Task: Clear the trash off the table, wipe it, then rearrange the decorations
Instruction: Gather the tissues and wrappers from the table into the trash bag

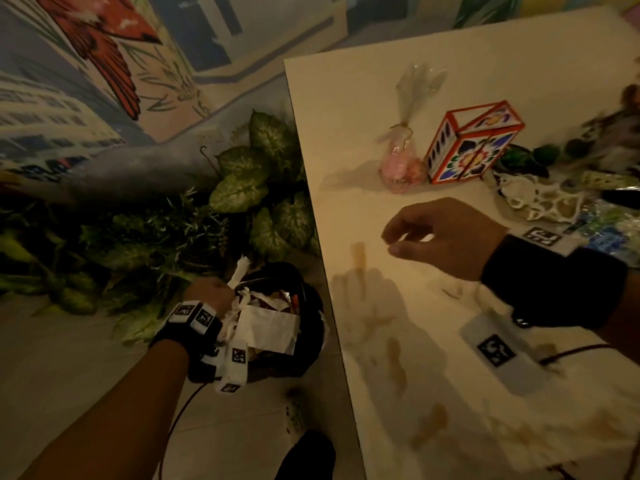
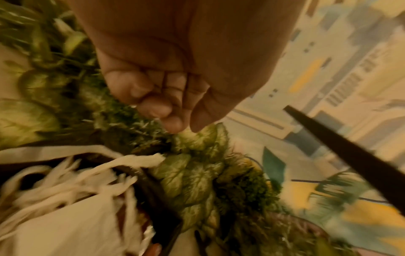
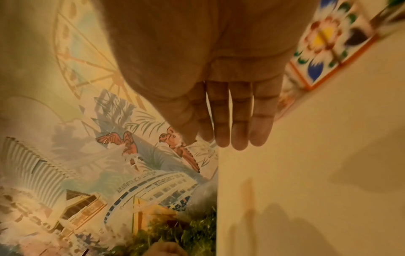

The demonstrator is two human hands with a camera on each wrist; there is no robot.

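My left hand (image 1: 211, 289) is beside the table, over a black trash bin (image 1: 313, 341) on the floor that is stuffed with white paper trash (image 1: 270, 327). In the left wrist view that left hand (image 2: 175, 110) has its fingers curled tight and holds nothing, with the paper trash (image 2: 65, 225) just below it. My right hand (image 1: 391, 242) hovers over the white table (image 1: 381, 98), empty. Its fingers (image 3: 236, 131) are straight in the right wrist view. Brown stains (image 1: 394, 362) streak the near tabletop.
A colourful flowered box (image 1: 474, 143) and a pink cellophane bag (image 1: 403, 168) stand mid-table beyond my right hand. Shells (image 1: 540, 199) and blurred ornaments crowd the right edge. Leafy plants (image 1: 242, 188) fill the floor left of the table, behind the bin.
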